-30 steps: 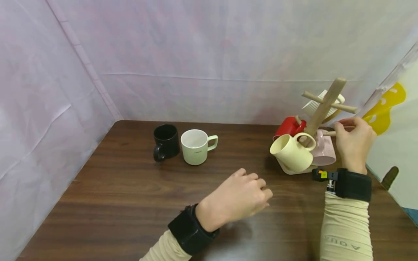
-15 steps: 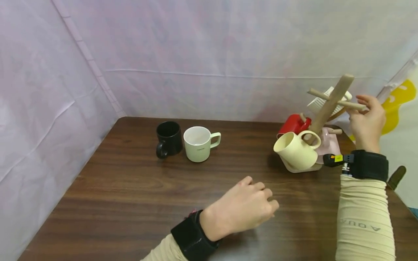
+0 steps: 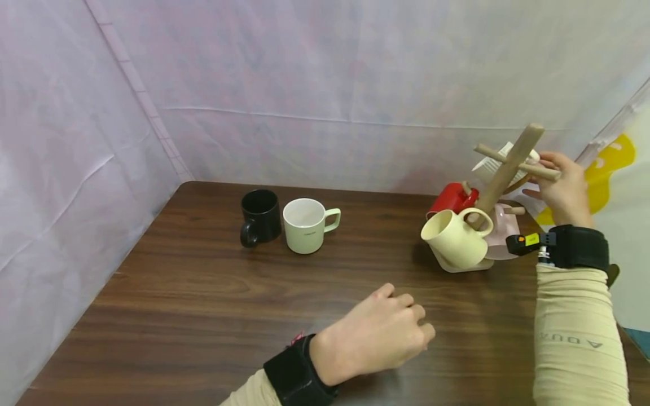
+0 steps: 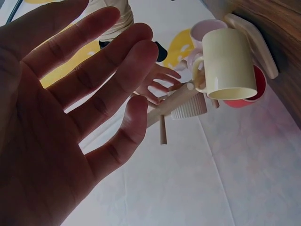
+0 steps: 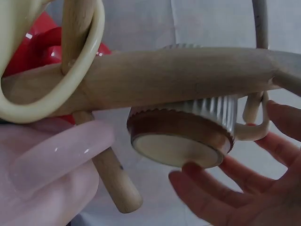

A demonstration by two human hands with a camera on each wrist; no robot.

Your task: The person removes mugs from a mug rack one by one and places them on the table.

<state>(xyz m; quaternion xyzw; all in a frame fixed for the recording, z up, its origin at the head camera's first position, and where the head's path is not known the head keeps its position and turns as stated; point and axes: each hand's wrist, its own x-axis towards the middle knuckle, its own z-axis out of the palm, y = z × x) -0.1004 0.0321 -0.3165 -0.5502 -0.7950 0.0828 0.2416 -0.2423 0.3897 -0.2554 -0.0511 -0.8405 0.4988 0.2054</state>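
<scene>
My right hand (image 3: 567, 192) is at the right side of a wooden mug tree (image 3: 510, 166), next to a white ribbed mug (image 3: 488, 168) with a brown lower band. In the right wrist view, this mug (image 5: 183, 127) hangs by its handle on a peg. The fingers spread beneath and beside it, fingertips at its base; whether they press on it I cannot tell. A yellow mug (image 3: 457, 239), a red mug (image 3: 449, 198) and a pink mug (image 3: 503, 228) hang lower. Over the table, my left hand (image 3: 373, 335) holds nothing, its fingers loosely bent.
A black mug (image 3: 260, 217) and a pale green mug (image 3: 304, 228) stand upright side by side on the brown wooden table (image 3: 203, 316), left of the tree. A whitish cloth (image 3: 330, 73) hangs behind. Bare pegs stick out near the tree's top.
My right hand has moved up from the lower peg by the pink mug to the white ribbed mug, fingers spreading. My left hand has barely shifted, and the mugs stay put.
</scene>
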